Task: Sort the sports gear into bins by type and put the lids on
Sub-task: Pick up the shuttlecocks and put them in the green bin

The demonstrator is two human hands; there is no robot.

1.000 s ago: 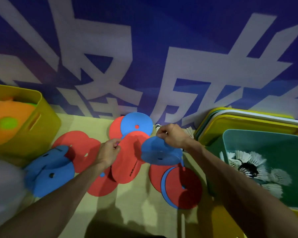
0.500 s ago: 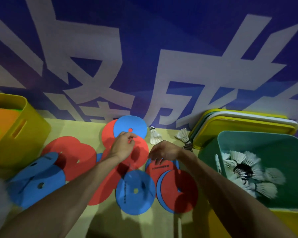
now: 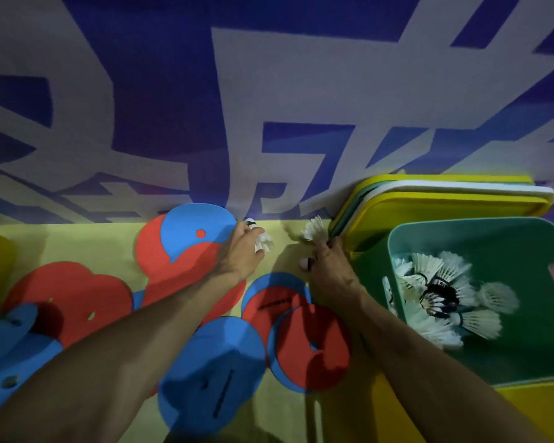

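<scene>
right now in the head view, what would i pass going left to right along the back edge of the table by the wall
blue disc → left shuttlecock → right shuttlecock → stack of lids

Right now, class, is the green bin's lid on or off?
Off: the green bin is uncovered on top, shuttlecocks lie visible inside it, and the stacked lids sit behind it.

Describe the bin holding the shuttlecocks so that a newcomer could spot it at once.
On the yellow table under the blue banner, look far right. The bin stands just in front of the stacked lids. Unlike those flat lids, it is deep, green and open, with white shuttlecocks piled inside.
</scene>
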